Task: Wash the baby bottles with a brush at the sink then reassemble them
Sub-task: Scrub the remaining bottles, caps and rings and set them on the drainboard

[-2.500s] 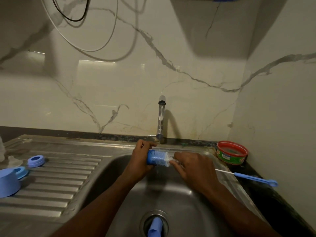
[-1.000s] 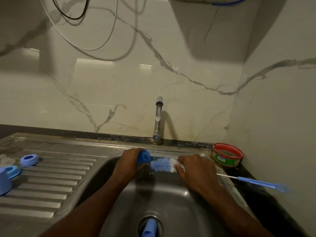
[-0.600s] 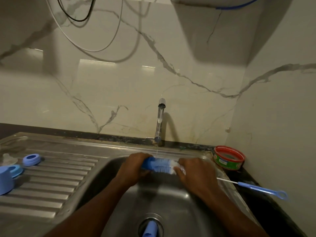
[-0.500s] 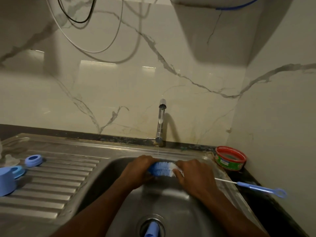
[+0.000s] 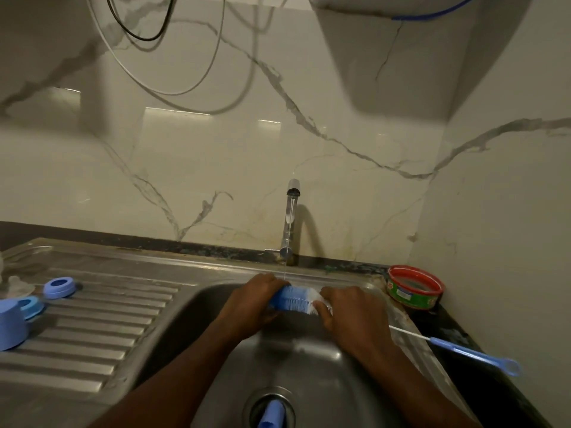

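Over the sink basin (image 5: pixel 309 366), my left hand (image 5: pixel 250 301) curls round a small blue bottle part, which its fingers almost wholly hide. The blue and white bristle head of the bottle brush (image 5: pixel 296 299) lies level between my hands, its left end pushed into my left fist. My right hand (image 5: pixel 349 310) pinches the brush just right of the bristles. The brush's wire stem and blue handle (image 5: pixel 472 356) stick out to the right over the counter. A thin stream of water falls from the tap (image 5: pixel 290 211) onto the bristles.
On the ribbed drainboard at the left lie a blue ring (image 5: pixel 60 287), a second blue ring (image 5: pixel 31 305), a blue cap (image 5: pixel 10 329) and a clear teat (image 5: pixel 15 284). A blue piece (image 5: pixel 272 415) stands in the drain. A red and green tub (image 5: pixel 414 288) sits at the right corner.
The brush has slid in and out of the piece in my left hand. A second ago more bristle showed and the blue part was plain; now my hands are closer together.
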The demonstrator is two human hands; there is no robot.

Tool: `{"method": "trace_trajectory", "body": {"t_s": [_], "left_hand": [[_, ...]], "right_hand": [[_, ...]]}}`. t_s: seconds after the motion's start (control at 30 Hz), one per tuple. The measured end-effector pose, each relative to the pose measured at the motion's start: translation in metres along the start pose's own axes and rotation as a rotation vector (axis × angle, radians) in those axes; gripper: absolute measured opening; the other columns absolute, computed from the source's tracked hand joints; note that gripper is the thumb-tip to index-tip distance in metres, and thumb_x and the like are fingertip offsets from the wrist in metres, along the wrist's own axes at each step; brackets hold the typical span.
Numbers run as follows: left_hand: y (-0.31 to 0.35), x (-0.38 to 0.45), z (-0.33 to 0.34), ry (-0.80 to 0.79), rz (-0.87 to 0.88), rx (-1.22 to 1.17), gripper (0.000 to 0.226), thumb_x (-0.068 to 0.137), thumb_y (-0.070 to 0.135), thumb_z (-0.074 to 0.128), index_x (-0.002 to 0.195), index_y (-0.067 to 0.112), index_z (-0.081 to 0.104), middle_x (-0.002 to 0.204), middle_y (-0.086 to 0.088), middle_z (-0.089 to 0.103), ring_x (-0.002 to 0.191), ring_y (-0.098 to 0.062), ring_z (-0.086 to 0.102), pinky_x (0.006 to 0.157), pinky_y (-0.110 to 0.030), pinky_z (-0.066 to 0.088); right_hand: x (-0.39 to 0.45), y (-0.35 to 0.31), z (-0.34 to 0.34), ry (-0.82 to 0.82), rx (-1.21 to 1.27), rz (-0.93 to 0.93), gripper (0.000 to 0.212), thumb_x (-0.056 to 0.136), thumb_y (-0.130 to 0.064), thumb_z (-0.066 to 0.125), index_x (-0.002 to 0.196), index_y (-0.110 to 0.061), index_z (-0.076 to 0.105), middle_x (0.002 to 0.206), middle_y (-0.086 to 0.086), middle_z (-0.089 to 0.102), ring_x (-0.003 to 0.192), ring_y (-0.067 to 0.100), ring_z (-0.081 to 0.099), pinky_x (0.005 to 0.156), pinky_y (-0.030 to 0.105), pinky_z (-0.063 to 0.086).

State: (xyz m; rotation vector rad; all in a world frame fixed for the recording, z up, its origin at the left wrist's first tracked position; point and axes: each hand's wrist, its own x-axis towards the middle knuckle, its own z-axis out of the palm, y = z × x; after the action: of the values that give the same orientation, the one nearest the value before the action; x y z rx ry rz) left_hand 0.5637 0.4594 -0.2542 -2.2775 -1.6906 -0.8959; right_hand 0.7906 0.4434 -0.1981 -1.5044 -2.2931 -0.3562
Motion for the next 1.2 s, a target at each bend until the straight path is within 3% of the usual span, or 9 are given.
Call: {"method": "trace_trajectory", "body": {"t_s": [0.13, 0.27, 0.4, 0.53, 0.67, 0.83, 0.97, 1.1, 1.2], "left_hand": [[-0.009, 0.0, -0.003, 0.132, -0.21, -0.075, 0.056, 0.086, 0.039, 0.077, 0.135, 0.029, 0.052, 0.134, 0.005, 0.054, 0.119, -0.009, 0.051, 0.104, -0.03, 0.044], [0.006, -0.003, 0.002, 0.047, -0.021, -0.039, 0.059, 0.089, 0.037, 0.073, 0.141, 0.032, 0.047, 0.14, 0.007, 0.048, 0.127, -0.011, 0.047, 0.108, -0.032, 0.043], [-0.009, 0.0, 0.001, 0.144, -0.234, -0.036, 0.054, 0.087, 0.041, 0.075, 0.135, 0.03, 0.052, 0.133, 0.006, 0.054, 0.119, -0.009, 0.052, 0.103, -0.027, 0.044], [0.005, 0.002, 0.005, 0.095, -0.03, -0.01, 0.057, 0.088, 0.037, 0.074, 0.139, 0.03, 0.049, 0.137, 0.005, 0.05, 0.123, -0.011, 0.047, 0.106, -0.034, 0.045], [-0.006, 0.003, 0.0, 0.188, -0.217, -0.04, 0.055, 0.086, 0.042, 0.076, 0.135, 0.029, 0.052, 0.133, 0.004, 0.054, 0.119, -0.011, 0.051, 0.102, -0.031, 0.045], [0.007, 0.002, 0.003, 0.116, -0.025, -0.006, 0.057, 0.085, 0.037, 0.077, 0.136, 0.029, 0.052, 0.136, 0.004, 0.053, 0.123, -0.012, 0.049, 0.104, -0.03, 0.044], [-0.001, 0.006, -0.004, 0.218, -0.079, 0.003, 0.057, 0.076, 0.041, 0.084, 0.125, 0.03, 0.058, 0.124, 0.006, 0.06, 0.112, -0.01, 0.054, 0.096, -0.031, 0.05], [0.002, 0.006, 0.006, 0.196, -0.108, -0.015, 0.06, 0.066, 0.048, 0.088, 0.107, 0.031, 0.048, 0.111, 0.01, 0.052, 0.095, -0.004, 0.048, 0.079, -0.022, 0.045], [-0.004, 0.01, 0.011, 0.163, -0.175, -0.141, 0.069, 0.063, 0.048, 0.09, 0.115, 0.028, 0.049, 0.118, 0.007, 0.047, 0.103, -0.008, 0.046, 0.086, -0.025, 0.046]], "right_hand": [[0.002, 0.004, -0.008, 0.045, 0.04, 0.022, 0.038, 0.099, -0.06, 0.043, 0.119, -0.036, 0.065, 0.107, -0.008, 0.072, 0.093, 0.009, 0.064, 0.071, 0.027, 0.042], [0.0, -0.004, -0.005, -0.025, -0.005, 0.002, 0.037, 0.101, -0.059, 0.041, 0.12, -0.034, 0.062, 0.107, -0.007, 0.07, 0.093, 0.01, 0.063, 0.073, 0.027, 0.043], [0.002, 0.002, -0.009, 0.061, 0.034, 0.026, 0.039, 0.099, -0.061, 0.043, 0.117, -0.036, 0.066, 0.102, -0.007, 0.072, 0.09, 0.008, 0.064, 0.074, 0.028, 0.048], [0.002, -0.004, -0.002, 0.009, 0.01, 0.011, 0.039, 0.101, -0.059, 0.041, 0.12, -0.034, 0.064, 0.102, -0.007, 0.07, 0.089, 0.01, 0.063, 0.076, 0.029, 0.049], [0.003, 0.005, -0.009, 0.079, 0.048, 0.033, 0.039, 0.099, -0.061, 0.044, 0.12, -0.037, 0.066, 0.105, -0.007, 0.072, 0.092, 0.01, 0.065, 0.078, 0.03, 0.05], [0.001, 0.0, -0.007, 0.028, 0.016, -0.032, 0.037, 0.101, -0.059, 0.041, 0.12, -0.036, 0.063, 0.107, -0.008, 0.07, 0.093, 0.009, 0.063, 0.077, 0.028, 0.047], [0.001, 0.011, -0.011, 0.044, 0.036, 0.055, 0.04, 0.1, -0.061, 0.044, 0.123, -0.035, 0.065, 0.111, -0.007, 0.071, 0.099, 0.011, 0.064, 0.085, 0.033, 0.05], [0.0, -0.003, -0.006, 0.006, 0.065, -0.126, 0.04, 0.1, -0.06, 0.043, 0.122, -0.035, 0.065, 0.101, -0.008, 0.071, 0.086, 0.008, 0.063, 0.077, 0.028, 0.052], [0.003, -0.004, -0.008, 0.043, 0.078, -0.163, 0.039, 0.101, -0.06, 0.041, 0.12, -0.035, 0.064, 0.099, -0.009, 0.071, 0.084, 0.008, 0.063, 0.076, 0.028, 0.053]]}}
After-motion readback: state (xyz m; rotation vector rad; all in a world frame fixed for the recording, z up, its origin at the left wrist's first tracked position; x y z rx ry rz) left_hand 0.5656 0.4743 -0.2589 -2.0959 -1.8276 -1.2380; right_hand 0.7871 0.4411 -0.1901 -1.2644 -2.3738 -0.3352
